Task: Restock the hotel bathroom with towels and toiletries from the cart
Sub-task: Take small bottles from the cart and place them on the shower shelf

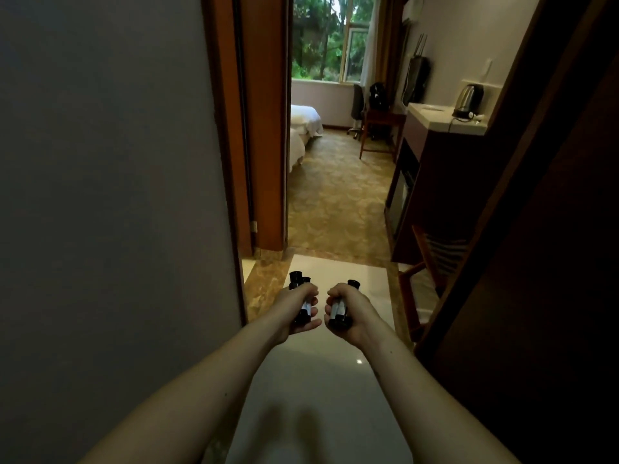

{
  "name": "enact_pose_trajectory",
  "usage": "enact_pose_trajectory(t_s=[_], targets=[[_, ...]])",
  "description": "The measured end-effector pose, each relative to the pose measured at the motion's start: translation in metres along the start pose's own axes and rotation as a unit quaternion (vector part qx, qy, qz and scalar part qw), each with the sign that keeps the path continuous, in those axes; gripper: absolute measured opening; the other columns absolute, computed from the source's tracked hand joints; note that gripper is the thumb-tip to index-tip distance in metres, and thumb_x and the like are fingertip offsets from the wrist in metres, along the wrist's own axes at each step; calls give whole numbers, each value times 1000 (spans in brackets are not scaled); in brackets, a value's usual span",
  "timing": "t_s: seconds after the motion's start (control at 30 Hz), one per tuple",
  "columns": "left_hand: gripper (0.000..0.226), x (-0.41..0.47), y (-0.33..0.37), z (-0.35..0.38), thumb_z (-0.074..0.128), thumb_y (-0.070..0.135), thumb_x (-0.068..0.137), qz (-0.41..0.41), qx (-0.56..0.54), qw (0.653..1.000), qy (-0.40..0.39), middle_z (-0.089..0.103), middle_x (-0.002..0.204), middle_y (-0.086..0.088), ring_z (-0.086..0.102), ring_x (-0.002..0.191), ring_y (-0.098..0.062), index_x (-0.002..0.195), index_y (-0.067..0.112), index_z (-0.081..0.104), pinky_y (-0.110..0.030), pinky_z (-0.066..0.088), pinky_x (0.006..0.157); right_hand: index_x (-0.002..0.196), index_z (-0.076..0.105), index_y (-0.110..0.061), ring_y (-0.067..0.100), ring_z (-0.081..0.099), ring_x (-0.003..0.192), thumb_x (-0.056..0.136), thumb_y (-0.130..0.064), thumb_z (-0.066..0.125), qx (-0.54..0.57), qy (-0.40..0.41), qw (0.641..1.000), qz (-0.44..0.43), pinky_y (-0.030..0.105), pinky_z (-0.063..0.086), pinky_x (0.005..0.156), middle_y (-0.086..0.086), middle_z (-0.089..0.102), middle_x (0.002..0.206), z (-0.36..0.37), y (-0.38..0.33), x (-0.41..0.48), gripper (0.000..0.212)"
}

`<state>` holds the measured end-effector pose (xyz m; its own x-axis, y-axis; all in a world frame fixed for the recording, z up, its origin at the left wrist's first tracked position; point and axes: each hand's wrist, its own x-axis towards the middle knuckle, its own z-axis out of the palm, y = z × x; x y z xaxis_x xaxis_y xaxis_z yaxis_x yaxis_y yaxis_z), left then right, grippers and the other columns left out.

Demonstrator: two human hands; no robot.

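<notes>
A: How many bottles (305, 309) are in the left hand (294, 308)?

B: Can't tell. Fingers cover the bodies, and only two dark caps stick out.

A: And the right hand (351, 306)?

B: One cap and some dark bases show, so the count's unclear. The labels are too small to read.

A: The bed (303, 122)?

B: The doorframe (264, 128) hides its left side. Both forearms run off the bottom edge.

1 head camera — forward, downward.
</notes>
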<state>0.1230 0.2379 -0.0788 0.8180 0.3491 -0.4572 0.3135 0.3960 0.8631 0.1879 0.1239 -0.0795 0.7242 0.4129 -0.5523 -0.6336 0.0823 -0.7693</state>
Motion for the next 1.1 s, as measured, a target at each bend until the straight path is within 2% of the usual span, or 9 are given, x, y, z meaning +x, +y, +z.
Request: enact_pose_trajectory(t_s=[0.07,0.17,0.27,0.4,0.6,0.8,0.9,1.0,1.1], targets=[[13,44,34,15,60,22,91,11,1,1000,6,58,87,-4,57,70,-14,98,11,61,-32,59,66,80,55,-7,17,50,63,83,-6,54,2,-15,1000,-4,29,43,60,7,52,70,6,-45,43,3],[12,103,75,30,59,19,91,19,-11,999,28,58,86,-4,57,69,-14,98,10,60,-31,59,66,80,52,-7,16,45,51,83,-5,53,-7,-25,1000,-13,26,39,52,5,48,62,14,-99,98,4],[5,153,103,34,57,16,90,18,-32,998,46,56,81,-4,55,64,-13,91,11,57,-30,59,65,77,51,-8,15,43,47,82,-3,52,-23,-19,999,-18,25,36,48,4,47,60,26,-134,148,7],[7,219,136,29,55,10,87,6,-54,997,63,55,77,-5,54,64,-14,93,10,59,-28,57,59,73,49,-10,14,40,45,82,-3,50,-35,-30,999,-13,21,34,44,3,45,61,44,-168,213,11],[19,347,193,3,56,10,83,6,-70,996,56,53,72,-3,51,56,-12,102,10,61,-22,46,47,70,49,-12,14,39,45,81,-5,49,-35,-43,998,-14,22,31,45,1,45,57,90,-222,334,13],[22,479,287,-33,52,5,83,28,-102,993,54,49,68,-3,47,54,-14,104,9,57,-18,35,42,66,50,-13,14,41,42,81,-8,50,-64,-47,997,-23,21,34,41,1,48,54,169,-298,456,16],[22,535,325,-50,53,4,82,38,-93,993,69,49,67,-4,48,54,-16,103,8,56,-22,36,47,66,50,-13,15,42,43,81,-11,51,-80,-53,995,-31,25,34,45,2,49,54,201,-325,509,15],[14,574,348,-67,59,12,83,42,-72,992,93,53,63,-5,50,54,-19,97,9,59,-27,40,54,67,48,-14,15,42,42,80,-12,53,-90,-71,993,-20,25,35,43,2,46,58,229,-341,552,14],[6,611,370,-94,56,16,89,50,-55,990,120,54,63,-5,51,52,-19,90,10,58,-26,42,51,66,48,-13,17,43,42,74,-14,56,-97,-80,992,-9,24,36,41,3,45,59,267,-354,601,11]])
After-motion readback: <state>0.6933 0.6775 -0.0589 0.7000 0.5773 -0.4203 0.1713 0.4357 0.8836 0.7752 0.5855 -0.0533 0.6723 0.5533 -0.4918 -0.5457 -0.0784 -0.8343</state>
